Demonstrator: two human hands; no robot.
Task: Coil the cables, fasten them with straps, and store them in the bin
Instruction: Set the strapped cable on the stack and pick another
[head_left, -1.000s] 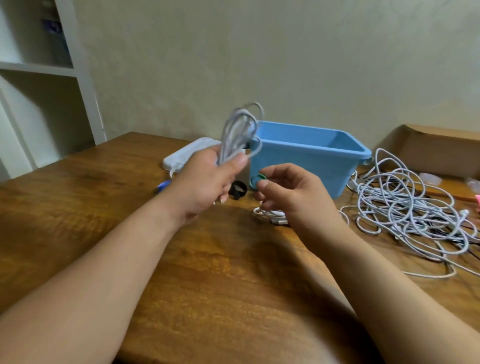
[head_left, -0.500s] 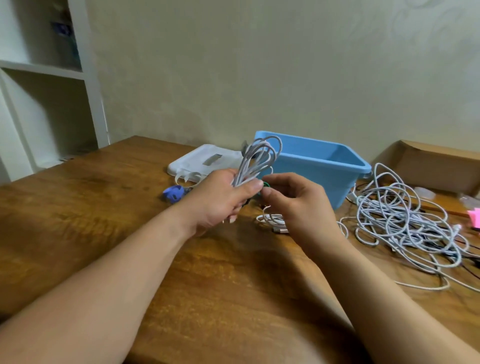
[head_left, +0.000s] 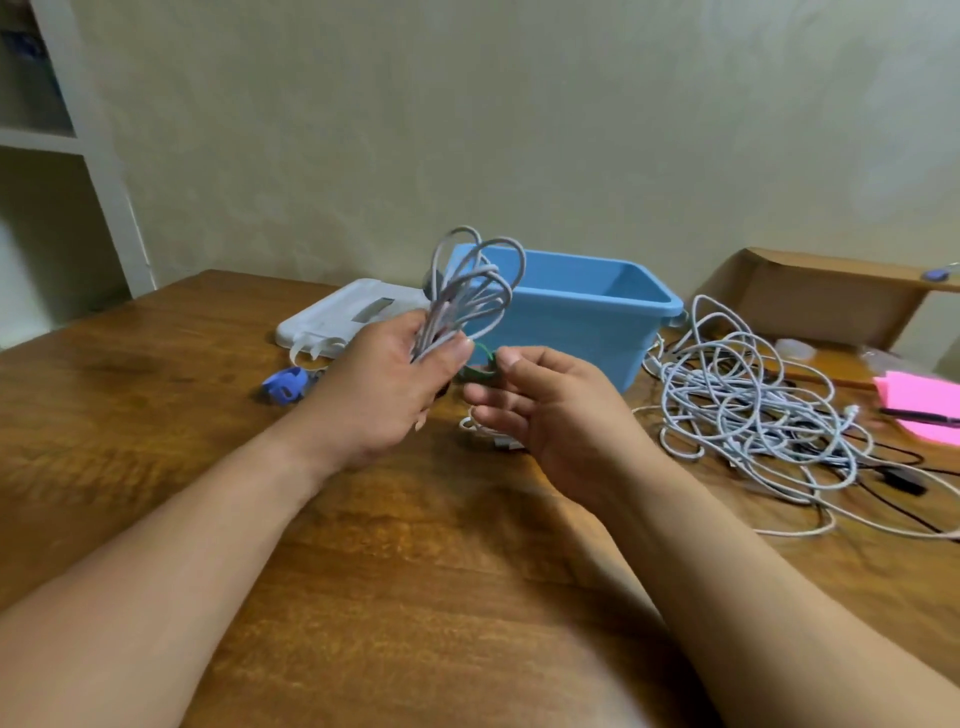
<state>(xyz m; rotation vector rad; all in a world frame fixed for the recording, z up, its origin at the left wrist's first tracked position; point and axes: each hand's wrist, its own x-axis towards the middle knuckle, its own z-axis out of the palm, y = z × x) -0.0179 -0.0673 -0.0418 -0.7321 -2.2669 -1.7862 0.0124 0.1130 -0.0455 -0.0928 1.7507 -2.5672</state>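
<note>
My left hand (head_left: 387, 387) grips a coiled grey-white cable (head_left: 470, 283) at its lower end, loops standing up in front of the blue bin (head_left: 587, 317). A green strap (head_left: 480, 364) runs from the coil's base to my right hand (head_left: 550, 410), which pinches it between thumb and forefinger. The bin stands open behind the hands. A big tangle of white cables (head_left: 753, 405) lies to the right of the bin. A small coiled white cable (head_left: 491, 436) lies on the table under my right hand, mostly hidden.
The bin's white lid (head_left: 353, 314) lies flat to the left of it. A blue strap (head_left: 283, 384) sits on the wooden table (head_left: 415, 571). A cardboard box (head_left: 821, 296) and pink paper (head_left: 919, 402) with a pen are at the right. White shelves (head_left: 78, 156) stand at the left.
The hands came together: the right hand brought the green strap against the coil's base, and the left hand lowered the coil slightly. The strap now stretches between both hands.
</note>
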